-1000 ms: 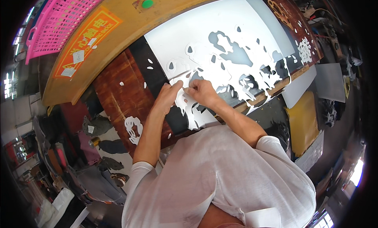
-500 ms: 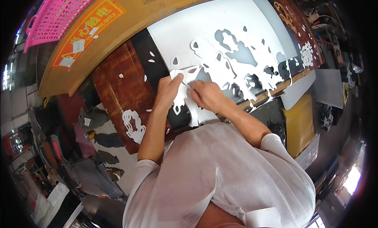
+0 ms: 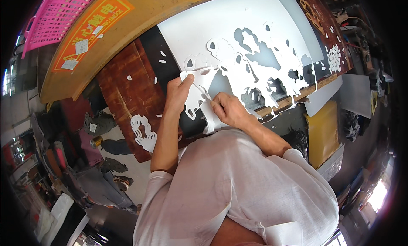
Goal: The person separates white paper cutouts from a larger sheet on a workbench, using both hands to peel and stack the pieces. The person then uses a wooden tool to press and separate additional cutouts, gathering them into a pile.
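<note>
A large white sheet lies across the worktable, its near part cut into a web of holes and ragged strips. My left hand pinches the left end of this cut web, thumb on top. Just to the right, my right hand is closed with its fingertips on the web's near edge; a thin strip runs between the two hands. What exactly lies inside the right fingers is hidden. Near my left forearm, a white cut-out piece with looped outlines rests on the reddish-brown board.
A yellow machine beam curves across the far side, with a pink basket at upper left. An orange cutting die and a pile of small white scraps lie at the right. A wooden strip edges the table.
My right hand has moved a little toward me and to the right, away from the left hand. The left hand keeps its pinch, and the view has shifted slightly.
</note>
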Demonstrator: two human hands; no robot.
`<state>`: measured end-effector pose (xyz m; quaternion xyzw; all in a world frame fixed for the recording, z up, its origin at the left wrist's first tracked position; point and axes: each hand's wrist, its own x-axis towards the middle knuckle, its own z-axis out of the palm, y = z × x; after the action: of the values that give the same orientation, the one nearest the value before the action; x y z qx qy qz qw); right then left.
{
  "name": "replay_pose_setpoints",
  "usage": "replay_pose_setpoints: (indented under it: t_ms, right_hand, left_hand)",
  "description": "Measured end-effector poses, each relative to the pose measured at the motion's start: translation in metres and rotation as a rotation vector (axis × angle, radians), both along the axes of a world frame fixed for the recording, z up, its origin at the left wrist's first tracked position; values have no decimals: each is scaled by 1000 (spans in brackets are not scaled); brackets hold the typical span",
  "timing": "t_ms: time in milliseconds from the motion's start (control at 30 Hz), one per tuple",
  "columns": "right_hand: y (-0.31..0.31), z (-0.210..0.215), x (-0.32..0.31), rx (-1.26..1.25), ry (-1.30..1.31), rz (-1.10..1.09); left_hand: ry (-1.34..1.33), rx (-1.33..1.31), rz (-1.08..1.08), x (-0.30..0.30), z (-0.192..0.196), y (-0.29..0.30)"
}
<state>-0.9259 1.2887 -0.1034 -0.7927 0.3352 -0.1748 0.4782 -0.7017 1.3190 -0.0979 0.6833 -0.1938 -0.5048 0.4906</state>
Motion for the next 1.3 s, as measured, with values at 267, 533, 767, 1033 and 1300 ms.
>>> replay_pose_setpoints:
  t_ms: [267, 533, 767, 1033, 1300]
  right_hand:
    - [-18, -2, 9, -54, 65, 63]
    - [-42, 9, 14, 191, -64, 20]
    - [-37, -6, 31, 2, 63, 80]
    - [-51, -24, 28, 1314, 64, -142]
    - [-52, -17, 25, 1463, 66, -244]
  left_hand:
    - [-86, 79, -125, -12, -2, 2]
    - [56, 46, -92, -8, 17, 1]
    - [-45, -20, -100, -11, 0, 4]
    - [-497, -72, -343, -35, -19, 25]
    - [-768, -326, -298, -52, -34, 34]
